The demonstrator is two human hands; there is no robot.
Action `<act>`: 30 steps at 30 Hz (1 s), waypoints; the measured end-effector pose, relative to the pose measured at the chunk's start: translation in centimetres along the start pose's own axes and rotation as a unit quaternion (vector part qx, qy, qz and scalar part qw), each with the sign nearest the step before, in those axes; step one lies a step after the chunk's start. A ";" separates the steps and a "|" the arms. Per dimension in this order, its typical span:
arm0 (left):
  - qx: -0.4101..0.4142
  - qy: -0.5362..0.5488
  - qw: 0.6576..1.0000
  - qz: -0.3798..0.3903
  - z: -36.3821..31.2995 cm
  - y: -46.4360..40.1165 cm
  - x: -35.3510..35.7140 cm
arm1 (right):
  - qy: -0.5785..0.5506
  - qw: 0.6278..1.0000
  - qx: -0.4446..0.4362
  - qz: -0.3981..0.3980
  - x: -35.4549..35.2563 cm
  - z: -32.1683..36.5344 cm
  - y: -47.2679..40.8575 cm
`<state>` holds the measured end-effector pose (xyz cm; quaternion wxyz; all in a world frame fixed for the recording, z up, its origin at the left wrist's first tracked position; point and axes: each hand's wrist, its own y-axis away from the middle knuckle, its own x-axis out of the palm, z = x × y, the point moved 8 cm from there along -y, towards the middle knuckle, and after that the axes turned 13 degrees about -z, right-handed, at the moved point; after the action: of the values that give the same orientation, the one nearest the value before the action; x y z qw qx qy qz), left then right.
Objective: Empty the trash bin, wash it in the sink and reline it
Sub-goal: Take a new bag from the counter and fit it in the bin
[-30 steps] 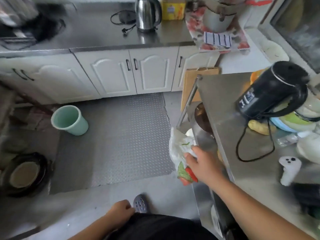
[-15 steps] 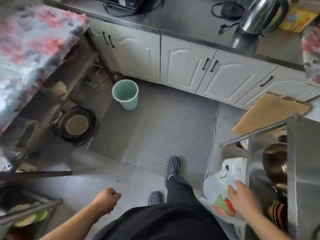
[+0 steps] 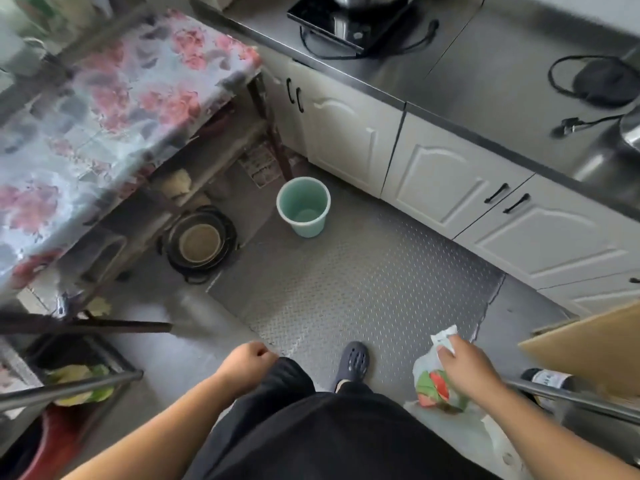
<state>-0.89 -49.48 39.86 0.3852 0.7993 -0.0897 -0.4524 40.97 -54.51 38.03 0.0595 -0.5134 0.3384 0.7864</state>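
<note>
The right hand is gripping a white plastic bag printed in red and green, pinching its bunched top so that the rest is hanging below the hand, low at the person's right side. The left hand is curling into a loose fist with nothing in it, hovering just above the black trouser leg. A dark perforated clog is standing on the grey studded floor mat between the two hands.

Farther along the floor, well apart from both hands, the pale green trash bin is standing upright at the far corner of the mat, unlined and showing a bare inside. It is sitting near the white cupboard doors under the steel worktop. Just to its left, a round black pan is lying on the floor beneath a table covered with a flowered cloth. A black hotplate and coiled black cords are resting on the worktop.
</note>
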 end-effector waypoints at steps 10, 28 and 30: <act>-0.034 0.152 0.987 0.025 -9.3 -5.5 -1.5 | -0.138 0.988 -0.075 0.012 -7.3 19.3 -10.7; -0.150 0.441 0.858 0.218 -19.0 -24.2 -14.1 | -0.516 0.836 0.065 0.177 -13.1 43.5 -23.2; -0.127 0.436 0.863 0.220 -19.7 -25.4 -14.5 | -0.512 0.835 0.073 0.188 -12.9 44.3 -24.1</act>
<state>1.18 -14.41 37.43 0.5730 0.8185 -0.0282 0.0312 23.59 -6.56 48.42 0.1121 0.0422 0.4060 0.9060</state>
